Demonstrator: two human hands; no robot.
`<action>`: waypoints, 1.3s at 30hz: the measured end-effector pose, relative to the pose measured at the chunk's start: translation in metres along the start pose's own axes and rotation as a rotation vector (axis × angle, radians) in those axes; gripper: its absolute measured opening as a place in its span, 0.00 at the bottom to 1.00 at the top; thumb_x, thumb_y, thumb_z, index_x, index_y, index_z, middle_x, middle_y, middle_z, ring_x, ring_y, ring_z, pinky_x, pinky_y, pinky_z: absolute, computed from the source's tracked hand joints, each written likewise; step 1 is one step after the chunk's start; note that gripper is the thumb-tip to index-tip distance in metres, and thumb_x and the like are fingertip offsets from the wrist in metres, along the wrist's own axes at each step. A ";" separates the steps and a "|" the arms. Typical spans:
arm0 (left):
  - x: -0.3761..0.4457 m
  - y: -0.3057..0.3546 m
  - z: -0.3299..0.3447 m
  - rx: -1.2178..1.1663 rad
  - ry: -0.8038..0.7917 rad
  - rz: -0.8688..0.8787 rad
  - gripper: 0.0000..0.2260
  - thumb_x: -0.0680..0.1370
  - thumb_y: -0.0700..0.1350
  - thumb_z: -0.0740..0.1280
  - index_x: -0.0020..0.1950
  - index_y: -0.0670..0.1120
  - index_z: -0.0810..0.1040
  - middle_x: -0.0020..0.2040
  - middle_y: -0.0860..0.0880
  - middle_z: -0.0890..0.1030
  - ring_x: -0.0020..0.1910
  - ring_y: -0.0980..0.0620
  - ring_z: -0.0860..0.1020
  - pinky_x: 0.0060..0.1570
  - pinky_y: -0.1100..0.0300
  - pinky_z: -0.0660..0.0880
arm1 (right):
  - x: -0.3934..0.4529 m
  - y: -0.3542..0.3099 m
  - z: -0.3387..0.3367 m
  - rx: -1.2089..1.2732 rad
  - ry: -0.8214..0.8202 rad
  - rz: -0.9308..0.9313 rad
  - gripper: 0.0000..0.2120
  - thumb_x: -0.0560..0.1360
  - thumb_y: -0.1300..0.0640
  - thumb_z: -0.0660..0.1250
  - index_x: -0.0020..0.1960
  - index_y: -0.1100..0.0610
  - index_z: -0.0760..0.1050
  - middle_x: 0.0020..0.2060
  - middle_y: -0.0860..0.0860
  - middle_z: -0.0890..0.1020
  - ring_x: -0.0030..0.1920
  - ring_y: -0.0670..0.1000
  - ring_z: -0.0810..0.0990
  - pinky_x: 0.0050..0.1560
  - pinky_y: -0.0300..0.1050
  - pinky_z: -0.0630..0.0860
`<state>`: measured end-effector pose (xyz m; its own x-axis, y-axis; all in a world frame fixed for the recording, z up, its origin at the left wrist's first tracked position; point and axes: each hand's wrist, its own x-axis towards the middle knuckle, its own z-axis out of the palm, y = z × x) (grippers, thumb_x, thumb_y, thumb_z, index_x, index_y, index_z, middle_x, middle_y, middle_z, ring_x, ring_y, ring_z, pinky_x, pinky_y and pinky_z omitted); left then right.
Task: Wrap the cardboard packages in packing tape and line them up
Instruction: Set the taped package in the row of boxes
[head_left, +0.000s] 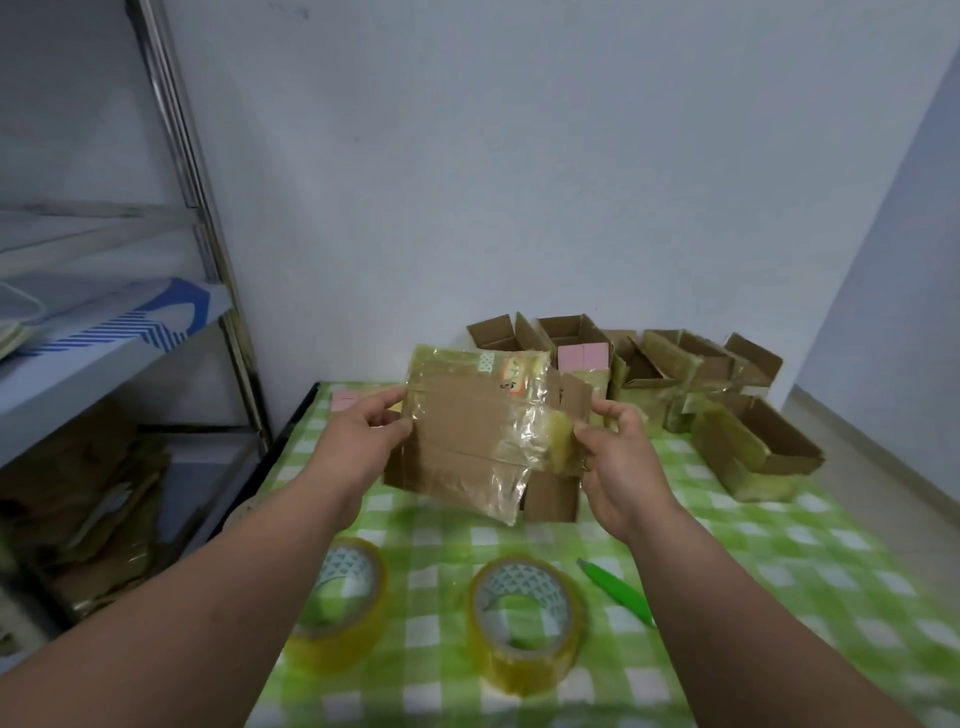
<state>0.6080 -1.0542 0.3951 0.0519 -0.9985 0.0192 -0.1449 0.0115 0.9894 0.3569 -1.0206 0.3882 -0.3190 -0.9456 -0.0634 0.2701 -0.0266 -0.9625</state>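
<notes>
While held above the green-checked counter (727, 525), cardboard package (467, 441) partly covered in loose yellowish tape film. Left hand (358, 441) grips left edge, fingers (387, 415) curled round it; right hand (618, 462) pinches right edge. Two tape rolls (524, 618) (337, 603) and green cutter (618, 592) lying nearer. Open taped boxes (748, 447) grouped at far side near wall.

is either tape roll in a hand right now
No, both tape rolls lie on the table, while the left hand and right hand hold the cardboard package above them.
</notes>
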 end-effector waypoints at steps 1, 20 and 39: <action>0.000 0.000 0.001 -0.006 -0.004 0.010 0.17 0.79 0.41 0.67 0.65 0.57 0.77 0.53 0.51 0.78 0.55 0.50 0.77 0.60 0.48 0.73 | 0.000 0.000 0.001 -0.027 -0.007 -0.010 0.15 0.80 0.64 0.62 0.63 0.48 0.70 0.50 0.56 0.83 0.48 0.54 0.80 0.51 0.54 0.76; -0.013 -0.014 0.012 0.209 -0.094 0.210 0.22 0.81 0.46 0.64 0.62 0.75 0.69 0.51 0.54 0.76 0.50 0.53 0.79 0.53 0.51 0.79 | 0.008 0.012 -0.007 -0.142 -0.195 0.023 0.22 0.83 0.59 0.58 0.72 0.39 0.63 0.73 0.50 0.70 0.71 0.54 0.70 0.73 0.61 0.62; 0.004 -0.006 0.017 -0.285 0.121 -0.314 0.08 0.78 0.35 0.67 0.53 0.41 0.70 0.46 0.41 0.80 0.35 0.47 0.80 0.30 0.58 0.79 | -0.009 0.007 -0.017 0.158 -0.263 0.199 0.22 0.74 0.71 0.52 0.67 0.62 0.65 0.58 0.63 0.76 0.52 0.57 0.75 0.47 0.46 0.71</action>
<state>0.5927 -1.0587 0.3867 0.1681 -0.9426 -0.2884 0.1739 -0.2597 0.9499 0.3458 -1.0070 0.3777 -0.0070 -0.9878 -0.1557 0.4474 0.1362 -0.8839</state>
